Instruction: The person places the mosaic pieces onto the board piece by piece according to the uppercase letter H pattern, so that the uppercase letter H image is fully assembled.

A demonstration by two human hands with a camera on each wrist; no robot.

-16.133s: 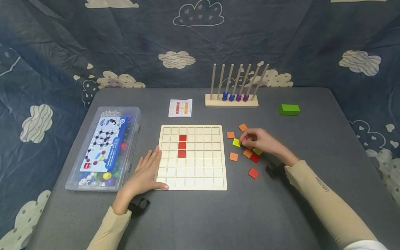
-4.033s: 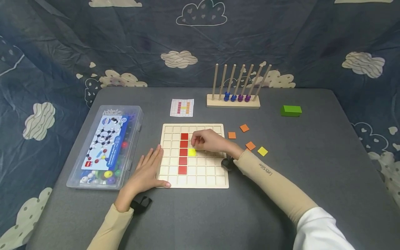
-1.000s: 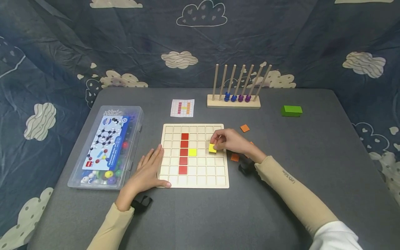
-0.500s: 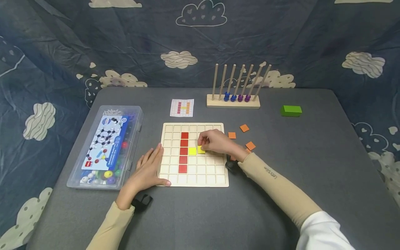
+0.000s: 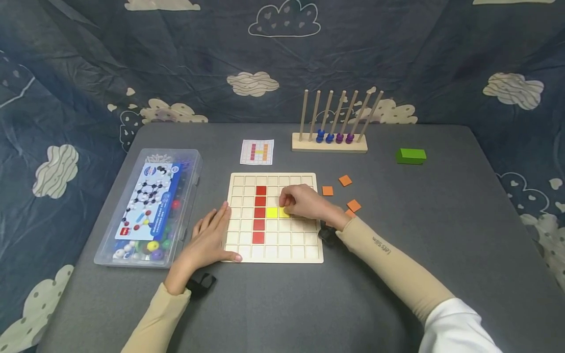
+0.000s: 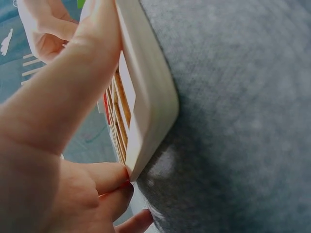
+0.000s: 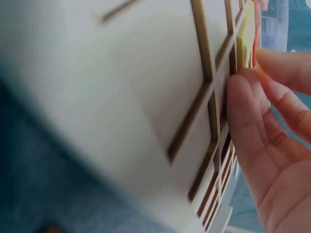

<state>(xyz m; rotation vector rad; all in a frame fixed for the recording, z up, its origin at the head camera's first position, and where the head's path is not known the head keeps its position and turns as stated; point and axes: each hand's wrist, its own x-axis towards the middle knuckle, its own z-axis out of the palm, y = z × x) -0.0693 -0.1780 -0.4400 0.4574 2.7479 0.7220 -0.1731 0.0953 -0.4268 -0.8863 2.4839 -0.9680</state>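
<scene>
A wooden grid board lies mid-table with a column of several red tiles in it. One yellow tile sits right of the middle red tile. Beside it, a second yellow tile is mostly covered by my right hand, whose curled fingertips pinch it at its cell. In the right wrist view, the fingertips are down at the grid ribs. My left hand rests against the board's near left corner with fingers fairly straight along the left edge and thumb at the front edge.
Several orange tiles lie right of the board. Behind it are a pattern card and a peg stand with beads. A clear box of model parts stands left; a green block sits back right.
The right hand has carried the second yellow tile leftward from the board's right side to the cell beside the first yellow tile. The board has shifted slightly away; the left hand stays against it.
</scene>
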